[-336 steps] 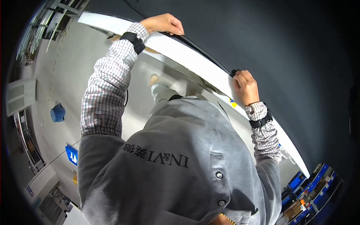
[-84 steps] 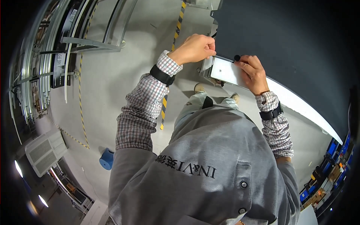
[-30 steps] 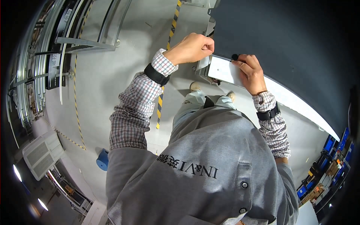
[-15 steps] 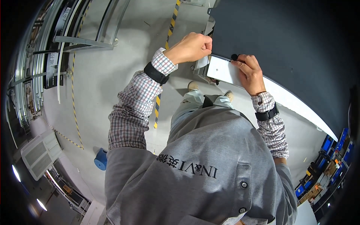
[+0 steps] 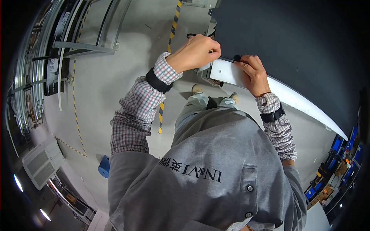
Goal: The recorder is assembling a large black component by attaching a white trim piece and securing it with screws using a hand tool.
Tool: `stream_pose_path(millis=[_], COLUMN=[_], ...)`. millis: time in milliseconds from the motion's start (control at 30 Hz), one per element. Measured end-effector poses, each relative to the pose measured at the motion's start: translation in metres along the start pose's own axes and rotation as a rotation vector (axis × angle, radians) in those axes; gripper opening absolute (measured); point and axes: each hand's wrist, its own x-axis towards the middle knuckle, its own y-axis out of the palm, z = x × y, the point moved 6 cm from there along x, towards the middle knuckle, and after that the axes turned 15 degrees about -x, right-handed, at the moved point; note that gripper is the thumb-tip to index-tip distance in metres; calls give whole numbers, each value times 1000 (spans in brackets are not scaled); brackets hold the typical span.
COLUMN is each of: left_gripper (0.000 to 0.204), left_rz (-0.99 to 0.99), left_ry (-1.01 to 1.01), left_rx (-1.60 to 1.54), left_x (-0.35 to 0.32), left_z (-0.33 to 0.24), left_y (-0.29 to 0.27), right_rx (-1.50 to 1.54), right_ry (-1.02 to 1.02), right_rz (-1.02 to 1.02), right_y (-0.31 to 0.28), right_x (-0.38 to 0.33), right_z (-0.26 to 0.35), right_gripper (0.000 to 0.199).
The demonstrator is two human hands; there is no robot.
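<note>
A large dark grey tabletop (image 5: 277, 38) with a white side panel (image 5: 228, 72) stands in front of me. Near its left corner my left hand (image 5: 196, 53) is closed with fingers curled at the edge. What it pinches is hidden. A thin black loop (image 5: 190, 35) shows just behind its knuckles. My right hand (image 5: 255, 77) rests on the tabletop's near edge, thumb and fingers closed together. Beside its fingertips sits a small round black piece (image 5: 237, 57); I cannot tell whether the fingers grip it.
Metal racks with long profiles (image 5: 29, 81) stand at the left. Yellow-black tape (image 5: 161, 115) runs along the floor. A blue round object (image 5: 104, 166) lies at the lower left. Blue bins (image 5: 337, 144) line the right side. My shoes are below the table corner.
My left hand has shifted slightly right and down, over the tabletop's corner. The black loop now shows behind it. My right hand keeps its place at the edge.
</note>
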Motion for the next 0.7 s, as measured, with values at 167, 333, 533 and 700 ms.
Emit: stream_pose_path(millis=[167,333,533,700], left_gripper=[14,15,15,14], left_rz=[8,-7,55,46], left_ry=[-88,-37,-70,-62], left_rx=[-40,-9,-5,29], left_x=[-1,0,1,-1], left_z=[7,3,0,2], left_y=[1,2,6,7], right_rx=[54,242,245,315], right_ry=[22,213,263,315], right_rz=[-32,-82,-54,-54], right_y=[0,9,13,18], right_x=[-1,-6,-6,-9], right_z=[-2,-14,-16,-19], right_gripper=[34,29,19,16])
